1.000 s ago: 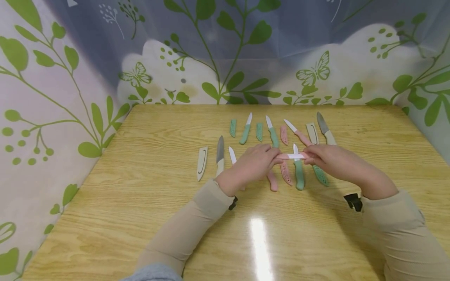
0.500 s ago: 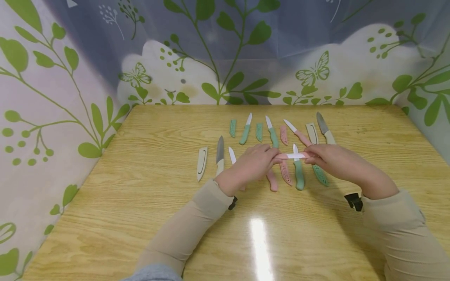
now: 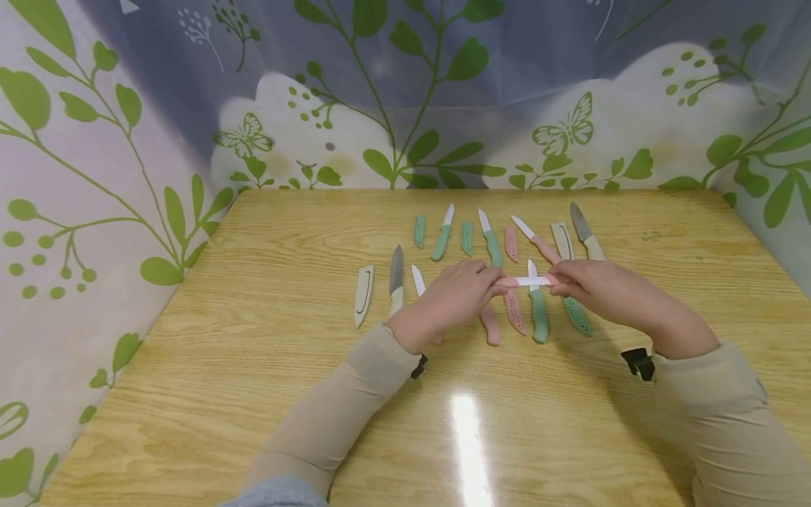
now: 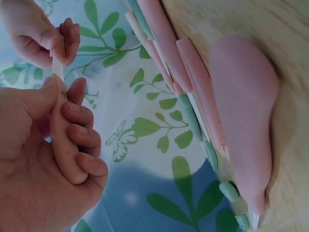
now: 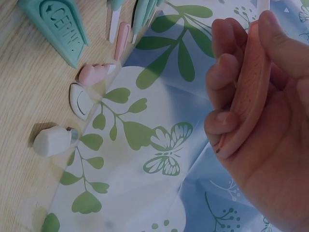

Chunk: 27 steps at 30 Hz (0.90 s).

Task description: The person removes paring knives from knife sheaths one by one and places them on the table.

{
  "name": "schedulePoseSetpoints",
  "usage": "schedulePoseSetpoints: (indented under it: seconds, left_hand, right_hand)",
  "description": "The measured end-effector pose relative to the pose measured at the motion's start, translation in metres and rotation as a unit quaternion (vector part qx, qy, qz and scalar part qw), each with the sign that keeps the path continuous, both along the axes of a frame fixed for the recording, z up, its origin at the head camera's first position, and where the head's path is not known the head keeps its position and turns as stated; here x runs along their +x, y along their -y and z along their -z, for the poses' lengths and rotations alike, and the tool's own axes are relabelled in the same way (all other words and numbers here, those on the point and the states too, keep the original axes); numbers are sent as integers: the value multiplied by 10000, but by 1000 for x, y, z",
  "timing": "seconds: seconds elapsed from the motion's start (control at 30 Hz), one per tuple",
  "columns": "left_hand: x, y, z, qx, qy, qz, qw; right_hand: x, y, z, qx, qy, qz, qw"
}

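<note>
My left hand (image 3: 459,292) grips the pink handle of a small knife (image 4: 66,137), fingers curled round it in the left wrist view. The knife's white blade points across to my right hand (image 3: 598,289). That hand holds a pink knife sheath (image 5: 250,89) in its curled fingers, and the blade's far end meets the sheath's mouth. Knife and sheath lie in one line above the table, over a green-handled knife (image 3: 539,317) and another pink sheath (image 3: 515,313). Part of a pink-handled knife (image 3: 490,327) is hidden under the left hand.
On the wooden table (image 3: 253,352), several uncovered knives and sheaths lie in two rows. A cream sheath (image 3: 364,296) and a cream-handled knife (image 3: 397,278) are at left. A green sheath (image 3: 577,317) lies below the right hand. Leaf-patterned cloth (image 3: 405,91) hangs behind the table.
</note>
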<state>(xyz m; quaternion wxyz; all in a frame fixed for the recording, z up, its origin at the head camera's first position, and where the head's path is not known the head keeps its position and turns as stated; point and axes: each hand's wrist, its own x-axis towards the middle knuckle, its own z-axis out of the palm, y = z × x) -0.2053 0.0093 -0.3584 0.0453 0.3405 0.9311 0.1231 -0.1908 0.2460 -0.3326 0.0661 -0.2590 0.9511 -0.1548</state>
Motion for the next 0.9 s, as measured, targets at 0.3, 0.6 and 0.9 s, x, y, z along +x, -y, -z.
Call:
schedulePoseSetpoints:
  seconds: [0.3,0.6,0.9]
  left_hand:
    - [0,-1,-2,-92,-5,-18,10000]
    - [-1,0,-3,-154,-114,-1,9998]
    - [-3,0,-2,-210,-147,-23,9997]
  right_hand:
    - [1,-1,-1,5,9,49,10000]
    - [0,-2,0,22,13,72,10000]
    - [-1,-4,0,50,82,93,9999]
